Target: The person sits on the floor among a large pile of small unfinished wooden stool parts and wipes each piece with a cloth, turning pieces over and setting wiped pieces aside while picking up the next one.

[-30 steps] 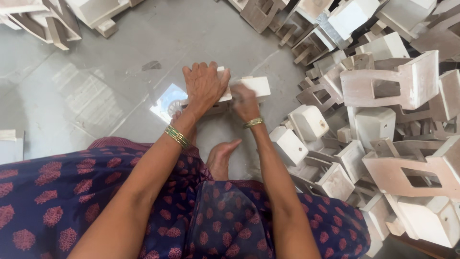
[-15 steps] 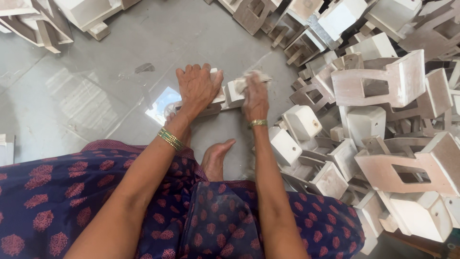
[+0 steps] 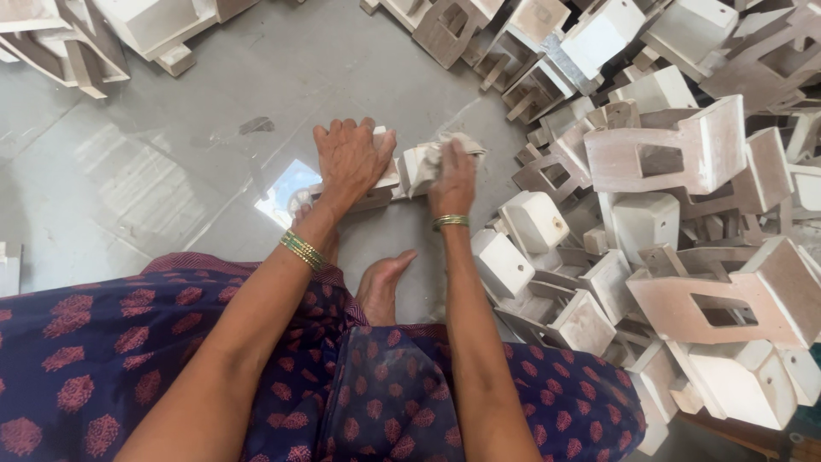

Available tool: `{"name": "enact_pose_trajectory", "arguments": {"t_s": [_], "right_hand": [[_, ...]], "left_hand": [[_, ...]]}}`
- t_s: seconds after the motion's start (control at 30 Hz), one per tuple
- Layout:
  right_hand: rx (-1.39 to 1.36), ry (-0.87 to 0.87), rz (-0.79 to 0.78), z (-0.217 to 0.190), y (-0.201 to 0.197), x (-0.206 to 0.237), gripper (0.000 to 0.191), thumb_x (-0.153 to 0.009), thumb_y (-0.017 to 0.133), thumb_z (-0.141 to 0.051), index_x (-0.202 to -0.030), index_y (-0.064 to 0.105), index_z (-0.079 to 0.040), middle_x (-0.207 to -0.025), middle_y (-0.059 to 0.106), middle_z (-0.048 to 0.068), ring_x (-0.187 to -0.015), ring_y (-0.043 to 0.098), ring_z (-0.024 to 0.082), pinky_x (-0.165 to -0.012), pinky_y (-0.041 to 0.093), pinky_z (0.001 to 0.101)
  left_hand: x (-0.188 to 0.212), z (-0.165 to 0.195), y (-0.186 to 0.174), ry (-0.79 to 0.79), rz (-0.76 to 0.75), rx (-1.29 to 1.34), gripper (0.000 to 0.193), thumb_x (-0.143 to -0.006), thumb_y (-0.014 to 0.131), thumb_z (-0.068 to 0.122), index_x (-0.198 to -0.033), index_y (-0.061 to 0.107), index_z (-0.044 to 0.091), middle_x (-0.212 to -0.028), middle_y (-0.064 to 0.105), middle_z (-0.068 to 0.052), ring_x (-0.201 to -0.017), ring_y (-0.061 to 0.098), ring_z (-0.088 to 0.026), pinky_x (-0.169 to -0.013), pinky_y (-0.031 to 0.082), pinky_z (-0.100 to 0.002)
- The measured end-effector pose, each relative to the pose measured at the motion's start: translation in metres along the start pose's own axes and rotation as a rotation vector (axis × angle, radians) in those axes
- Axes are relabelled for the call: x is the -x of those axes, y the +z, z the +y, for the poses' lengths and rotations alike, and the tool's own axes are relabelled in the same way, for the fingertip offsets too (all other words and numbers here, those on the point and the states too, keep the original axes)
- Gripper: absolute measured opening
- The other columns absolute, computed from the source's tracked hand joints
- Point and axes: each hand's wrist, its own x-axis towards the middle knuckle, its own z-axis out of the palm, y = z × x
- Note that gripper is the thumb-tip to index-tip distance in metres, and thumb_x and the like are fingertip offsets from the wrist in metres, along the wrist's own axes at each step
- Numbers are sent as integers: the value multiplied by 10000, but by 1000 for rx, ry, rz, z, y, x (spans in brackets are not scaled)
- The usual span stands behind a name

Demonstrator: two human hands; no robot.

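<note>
Head view looks down on a person seated on a grey floor, both arms stretched forward over a dark blue dress with red motifs. The left hand lies flat, fingers together and spread over the top of a small white wooden piece that rests on the floor, pressing it down. The right hand is just beside it, fingers clamped on a crumpled pale cloth or abrasive sheet held against the right end of that piece. Green and gold bangles sit on both wrists. A bare foot shows between the arms. To the right, a large heap of similar white and unpainted wooden pieces crowds the floor; more lie at the upper left.
</note>
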Motion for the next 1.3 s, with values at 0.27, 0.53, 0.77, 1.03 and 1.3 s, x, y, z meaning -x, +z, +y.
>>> {"name": "enact_pose_trajectory", "arguments": {"t_s": [0.27, 0.53, 0.77, 1.03, 1.3], "right_hand": [[-108, 38, -84, -3, -24, 11, 547, -828, 539, 46, -1343, 663, -92, -1429, 616, 97, -1297, 545, 317, -1149, 418, 434], [46, 179, -489, -6, -16, -26, 317, -850, 617, -207, -1120, 782, -223, -1124, 732, 128, -1102, 658, 343, -982, 510, 466], [111, 429, -652, 26, -39, -18, 342, -857, 588, -219, -1151, 764, -233, -1219, 702, 151, -1117, 661, 391, -989, 512, 489], [23, 368, -746, -8, -14, -26, 327, -915, 583, -268, -1173, 759, -171, -1238, 682, 196, -1148, 630, 429, -1005, 494, 513], [162, 455, -810, 39, -43, -25, 325, -875, 608, -306, -1117, 788, -185, -1182, 720, 174, -1097, 694, 389, -997, 534, 470]], "left_hand": [[7, 10, -20, 76, 0, 28, 423, -913, 634, 451, -828, 747, 53, -723, 692, -152, -761, 621, -285, -796, 328, -469], [21, 19, -31, 251, -28, 19, 447, -957, 620, 435, -764, 720, 45, -653, 673, -146, -631, 627, -276, -856, 364, -444], [27, 26, -25, 191, -119, 54, 475, -930, 602, 465, -748, 719, 42, -617, 662, -152, -628, 646, -282, -771, 379, -448], [26, 31, -23, 173, -105, 50, 493, -914, 615, 485, -733, 716, 38, -582, 642, -158, -599, 639, -291, -750, 381, -446], [25, 31, -21, 143, -135, 39, 479, -904, 624, 471, -713, 712, 41, -589, 647, -160, -568, 622, -295, -730, 385, -443]]}}
